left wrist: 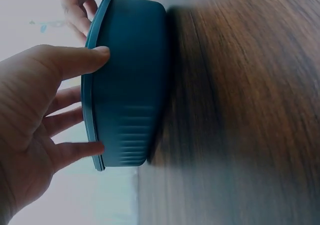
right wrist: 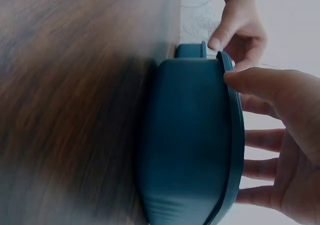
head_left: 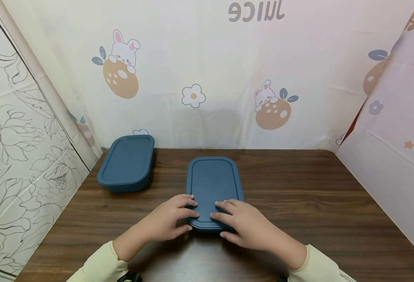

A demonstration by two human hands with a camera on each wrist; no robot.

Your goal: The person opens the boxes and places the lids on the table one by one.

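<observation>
A lidded blue container (head_left: 212, 176) lies lengthwise at the middle of the wooden table. My left hand (head_left: 168, 219) touches its near left corner, fingertips on the lid. From the right, my right hand (head_left: 251, 225) rests spread fingers on the lid's near right part. In the left wrist view, the left hand (left wrist: 40, 110) has its thumb against the rim of the container (left wrist: 130, 80). The right wrist view has the right hand (right wrist: 280, 130) with its thumb on the rim of the container (right wrist: 185, 135) and its other fingers spread over the lid. The lid sits on the container.
A second lidded blue container (head_left: 127, 160) stands at the table's back left. Behind the wooden table (head_left: 298, 188) hangs a pale curtain (head_left: 207, 58) printed with rabbits and flowers. A panel with line-drawn flowers (head_left: 16, 137) borders the left side.
</observation>
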